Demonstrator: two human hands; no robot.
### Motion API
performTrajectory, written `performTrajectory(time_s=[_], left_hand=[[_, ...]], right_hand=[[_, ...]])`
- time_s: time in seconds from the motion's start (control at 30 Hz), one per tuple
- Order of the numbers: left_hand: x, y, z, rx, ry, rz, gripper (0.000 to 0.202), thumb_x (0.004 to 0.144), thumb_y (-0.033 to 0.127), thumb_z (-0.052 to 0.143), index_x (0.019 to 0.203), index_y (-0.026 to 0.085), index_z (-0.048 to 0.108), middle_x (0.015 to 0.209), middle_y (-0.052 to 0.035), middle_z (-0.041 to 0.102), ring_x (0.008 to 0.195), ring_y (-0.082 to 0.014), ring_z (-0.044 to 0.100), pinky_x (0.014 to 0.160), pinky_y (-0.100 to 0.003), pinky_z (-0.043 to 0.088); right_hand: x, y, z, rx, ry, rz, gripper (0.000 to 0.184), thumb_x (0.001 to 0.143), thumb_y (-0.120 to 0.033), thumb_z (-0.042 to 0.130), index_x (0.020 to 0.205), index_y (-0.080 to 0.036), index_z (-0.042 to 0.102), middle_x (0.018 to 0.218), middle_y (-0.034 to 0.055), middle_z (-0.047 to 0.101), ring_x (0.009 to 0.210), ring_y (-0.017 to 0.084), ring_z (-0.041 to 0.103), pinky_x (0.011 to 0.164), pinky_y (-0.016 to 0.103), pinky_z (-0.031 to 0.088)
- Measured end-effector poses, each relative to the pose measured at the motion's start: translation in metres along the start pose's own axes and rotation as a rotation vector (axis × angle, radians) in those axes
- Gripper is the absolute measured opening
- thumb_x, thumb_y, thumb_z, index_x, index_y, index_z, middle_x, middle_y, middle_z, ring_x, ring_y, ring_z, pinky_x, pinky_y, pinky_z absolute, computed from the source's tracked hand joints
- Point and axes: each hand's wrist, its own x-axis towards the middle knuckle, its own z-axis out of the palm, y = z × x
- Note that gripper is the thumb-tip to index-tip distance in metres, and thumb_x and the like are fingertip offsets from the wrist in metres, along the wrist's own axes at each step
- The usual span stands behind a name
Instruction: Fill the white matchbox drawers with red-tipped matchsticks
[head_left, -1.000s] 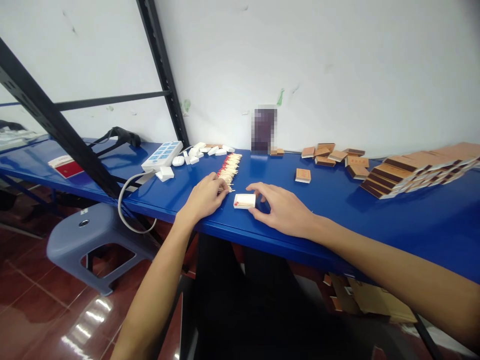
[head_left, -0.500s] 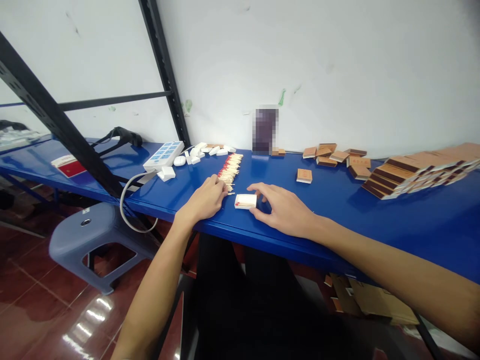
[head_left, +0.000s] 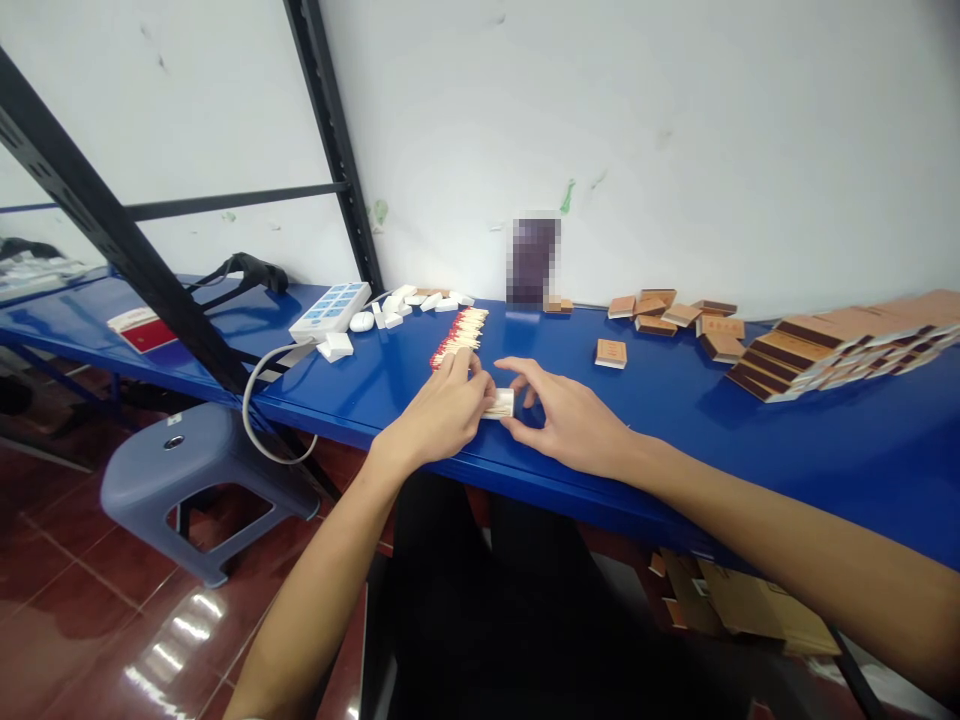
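A small white matchbox tray point(head_left: 507, 402) lies on the blue table with pale matchsticks inside. My left hand point(head_left: 446, 408) reaches over the tray's left part, fingers curled together and pointing down; whatever they pinch is hidden. Around the tray's right end is my right hand point(head_left: 566, 415), thumb and forefinger spread apart. Its thumb is close to the near corner; whether it touches I cannot tell. Just beyond my left hand stretches a row of red-tipped matchsticks point(head_left: 466, 330), its near end covered by my fingers.
One closed matchbox point(head_left: 610, 353) lies right of centre. More loose boxes point(head_left: 681, 315) and a long stack point(head_left: 799, 350) are farther right. White trays point(head_left: 405, 298) and a power strip point(head_left: 330, 312) sit at the back left. A dark rack post point(head_left: 127, 230) crosses the left side.
My left hand has moved right, from the near end of the matchstick row to over the tray. My right hand stays beside the tray, nearly unmoved.
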Motion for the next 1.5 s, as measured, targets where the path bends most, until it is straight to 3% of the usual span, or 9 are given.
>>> performTrajectory(time_s=[0.17,0.47,0.67,0.73,0.9,1.0,1.17,1.27,1.5], left_hand=[[0.001,-0.001,0.002,-0.045,0.037,0.011,0.016,0.099,0.020,0.042,0.095,0.016,0.058,0.121,-0.0138,0.048,0.112,-0.0272,0.047,0.100,-0.046,0.044],[0.008,-0.010,0.005,-0.264,0.066,0.016,0.013,0.094,0.024,0.057,0.096,0.018,0.069,0.106,-0.0081,0.054,0.105,-0.0232,0.054,0.098,-0.040,0.045],[0.003,-0.014,-0.005,-0.234,0.146,-0.048,0.026,0.101,0.025,0.041,0.108,0.019,0.064,0.106,-0.0077,0.057,0.103,-0.0226,0.051,0.098,-0.039,0.043],[0.000,-0.019,-0.009,-0.200,0.116,-0.076,0.027,0.101,0.024,0.039,0.116,0.020,0.061,0.111,-0.0082,0.057,0.106,-0.0238,0.050,0.100,-0.042,0.041],[-0.004,-0.024,-0.014,-0.274,-0.091,-0.062,0.035,0.098,0.023,0.041,0.131,0.026,0.051,0.130,-0.0070,0.053,0.126,-0.0251,0.043,0.113,-0.046,0.033],[-0.003,-0.021,-0.012,-0.274,-0.127,-0.087,0.037,0.097,0.024,0.042,0.133,0.026,0.049,0.133,-0.0077,0.051,0.130,-0.0265,0.041,0.114,-0.048,0.032],[0.000,-0.021,-0.010,-0.204,-0.018,-0.056,0.031,0.099,0.024,0.041,0.128,0.023,0.052,0.125,-0.0082,0.055,0.121,-0.0247,0.048,0.108,-0.044,0.038],[0.000,-0.030,-0.011,-0.025,0.081,-0.166,0.024,0.099,0.024,0.041,0.115,0.020,0.059,0.111,-0.0092,0.059,0.106,-0.0252,0.055,0.097,-0.041,0.045],[-0.002,-0.044,-0.006,0.189,-0.005,-0.356,0.016,0.096,0.028,0.050,0.100,0.020,0.064,0.101,-0.0090,0.060,0.096,-0.0271,0.059,0.083,-0.040,0.046]], right_hand=[[0.000,0.000,-0.001,-0.001,-0.016,-0.003,0.052,0.087,-0.030,0.060,0.137,-0.025,0.045,0.103,0.0053,0.069,0.084,0.022,0.066,0.073,0.035,0.050],[0.001,-0.001,-0.001,-0.028,-0.026,0.000,0.047,0.088,-0.031,0.061,0.133,-0.023,0.049,0.104,0.0064,0.070,0.091,0.024,0.067,0.075,0.036,0.050],[0.001,-0.001,0.000,-0.046,-0.034,0.006,0.047,0.088,-0.033,0.060,0.133,-0.023,0.050,0.106,0.0071,0.070,0.093,0.025,0.067,0.076,0.036,0.050],[0.001,-0.001,0.000,-0.056,-0.035,0.016,0.048,0.089,-0.035,0.059,0.134,-0.023,0.049,0.108,0.0079,0.070,0.095,0.026,0.067,0.077,0.038,0.051],[0.001,-0.001,0.000,-0.054,-0.042,0.025,0.050,0.088,-0.035,0.059,0.136,-0.023,0.048,0.112,0.0084,0.070,0.097,0.026,0.066,0.077,0.038,0.051],[0.000,-0.001,0.001,-0.051,-0.034,0.011,0.050,0.089,-0.034,0.058,0.137,-0.023,0.048,0.113,0.0085,0.070,0.097,0.026,0.066,0.078,0.038,0.051],[0.001,-0.001,0.000,-0.055,-0.034,0.016,0.051,0.088,-0.033,0.059,0.137,-0.022,0.049,0.113,0.0090,0.070,0.098,0.027,0.066,0.080,0.040,0.051],[0.001,-0.001,0.000,-0.049,-0.036,0.013,0.051,0.088,-0.032,0.061,0.136,-0.023,0.049,0.110,0.0076,0.070,0.096,0.026,0.066,0.079,0.039,0.051],[0.000,-0.001,-0.001,-0.049,-0.047,0.021,0.052,0.089,-0.034,0.059,0.138,-0.023,0.048,0.115,0.0083,0.069,0.099,0.026,0.066,0.080,0.039,0.051]])
